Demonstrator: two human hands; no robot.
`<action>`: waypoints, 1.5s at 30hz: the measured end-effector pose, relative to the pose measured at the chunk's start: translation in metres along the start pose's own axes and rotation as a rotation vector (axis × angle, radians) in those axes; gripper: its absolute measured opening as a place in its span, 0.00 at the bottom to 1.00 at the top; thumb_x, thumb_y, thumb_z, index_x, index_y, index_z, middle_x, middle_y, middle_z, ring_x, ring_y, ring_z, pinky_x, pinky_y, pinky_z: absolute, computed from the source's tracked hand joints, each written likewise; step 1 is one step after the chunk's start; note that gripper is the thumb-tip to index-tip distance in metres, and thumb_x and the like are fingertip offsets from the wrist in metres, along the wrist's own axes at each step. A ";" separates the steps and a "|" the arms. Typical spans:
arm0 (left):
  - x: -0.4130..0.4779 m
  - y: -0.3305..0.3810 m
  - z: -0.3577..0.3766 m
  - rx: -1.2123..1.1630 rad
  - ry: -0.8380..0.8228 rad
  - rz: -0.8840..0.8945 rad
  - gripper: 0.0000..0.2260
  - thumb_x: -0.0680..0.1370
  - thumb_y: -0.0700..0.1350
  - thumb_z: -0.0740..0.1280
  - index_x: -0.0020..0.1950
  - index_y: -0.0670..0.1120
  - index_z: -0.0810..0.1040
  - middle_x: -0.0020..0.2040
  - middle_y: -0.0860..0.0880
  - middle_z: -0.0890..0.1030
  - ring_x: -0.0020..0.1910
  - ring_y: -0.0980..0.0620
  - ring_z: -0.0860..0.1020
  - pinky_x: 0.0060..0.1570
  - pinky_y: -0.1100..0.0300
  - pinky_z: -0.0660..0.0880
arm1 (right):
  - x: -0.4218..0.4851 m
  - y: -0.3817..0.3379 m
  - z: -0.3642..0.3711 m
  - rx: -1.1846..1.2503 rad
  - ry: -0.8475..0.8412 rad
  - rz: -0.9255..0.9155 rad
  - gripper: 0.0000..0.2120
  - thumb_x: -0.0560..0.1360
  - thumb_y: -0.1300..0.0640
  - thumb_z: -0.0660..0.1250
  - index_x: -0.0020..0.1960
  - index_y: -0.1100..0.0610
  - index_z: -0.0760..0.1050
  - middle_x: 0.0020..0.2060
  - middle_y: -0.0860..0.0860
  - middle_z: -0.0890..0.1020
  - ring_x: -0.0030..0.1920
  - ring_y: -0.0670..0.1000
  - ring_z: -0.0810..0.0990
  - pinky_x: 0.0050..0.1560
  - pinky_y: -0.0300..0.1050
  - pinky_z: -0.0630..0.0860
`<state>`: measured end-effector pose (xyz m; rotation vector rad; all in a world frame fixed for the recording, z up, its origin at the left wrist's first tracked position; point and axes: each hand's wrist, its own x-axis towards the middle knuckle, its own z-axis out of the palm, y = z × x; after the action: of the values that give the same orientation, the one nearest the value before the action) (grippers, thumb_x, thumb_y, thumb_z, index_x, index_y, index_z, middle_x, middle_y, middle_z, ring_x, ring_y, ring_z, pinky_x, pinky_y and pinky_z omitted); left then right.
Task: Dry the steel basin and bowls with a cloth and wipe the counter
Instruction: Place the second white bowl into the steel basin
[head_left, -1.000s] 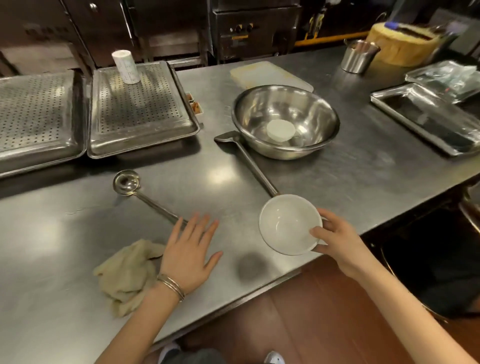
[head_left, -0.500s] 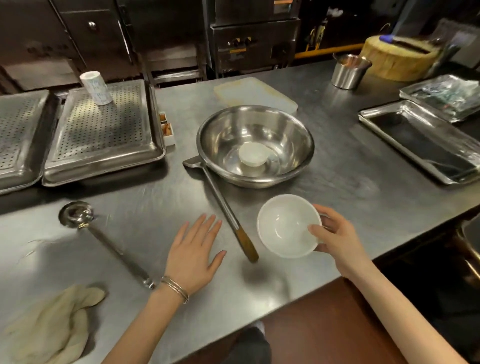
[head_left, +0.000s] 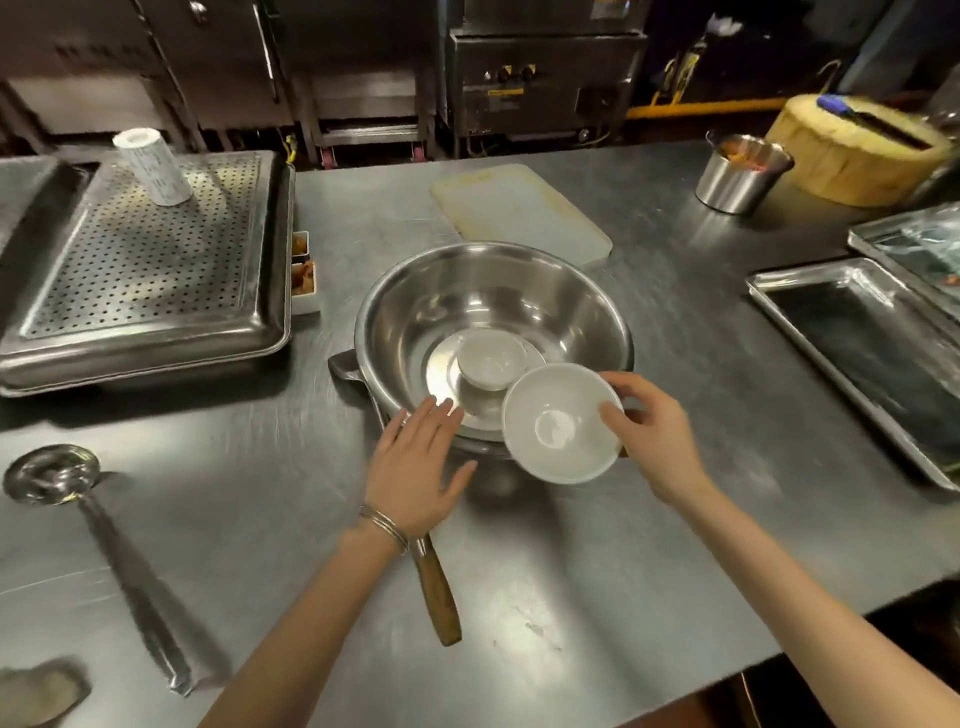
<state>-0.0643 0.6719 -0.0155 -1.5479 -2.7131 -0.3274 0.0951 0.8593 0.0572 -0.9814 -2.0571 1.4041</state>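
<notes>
Over basin (head_left: 545, 291) rim | white bowl (head_left: 561, 423) in right hand (head_left: 660, 441) (thumb on lip)

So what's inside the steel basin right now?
One small white bowl, seemingly upside down, sits on the basin floor. The held bowl in the right hand and the left fingers cover its near side, so that part is hidden.

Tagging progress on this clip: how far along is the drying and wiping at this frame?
Done: nothing visibly finished; dryness can't be judged. In hand: right hand grips a white bowl at the steel basin's near rim; left hand open beside it. Left: the cloth lies far off at the counter's near-left edge, in neither hand, so basin, the small bowl inside it and counter likely all remain.
</notes>
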 end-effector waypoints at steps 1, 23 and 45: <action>0.010 0.002 0.006 0.008 -0.013 -0.013 0.29 0.77 0.61 0.49 0.70 0.45 0.69 0.68 0.46 0.72 0.69 0.48 0.67 0.70 0.52 0.53 | 0.015 0.004 0.000 -0.014 -0.010 -0.014 0.14 0.74 0.65 0.63 0.54 0.50 0.78 0.44 0.45 0.79 0.42 0.52 0.78 0.35 0.48 0.78; 0.053 -0.014 0.063 -0.062 0.189 -0.094 0.19 0.74 0.54 0.57 0.57 0.49 0.80 0.53 0.51 0.82 0.57 0.49 0.77 0.64 0.51 0.64 | 0.234 0.086 0.094 -0.273 -0.225 -0.057 0.12 0.75 0.59 0.62 0.57 0.52 0.76 0.52 0.52 0.81 0.52 0.54 0.78 0.55 0.56 0.75; 0.057 -0.008 0.057 -0.053 0.171 -0.145 0.17 0.71 0.51 0.57 0.48 0.49 0.83 0.41 0.52 0.82 0.41 0.51 0.78 0.56 0.54 0.67 | 0.246 0.119 0.116 -0.486 -0.385 -0.138 0.14 0.77 0.59 0.59 0.62 0.55 0.73 0.57 0.58 0.75 0.54 0.57 0.75 0.52 0.46 0.70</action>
<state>-0.0949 0.7264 -0.0673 -1.2702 -2.7077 -0.5126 -0.1090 1.0059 -0.1008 -0.7615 -2.7807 1.1068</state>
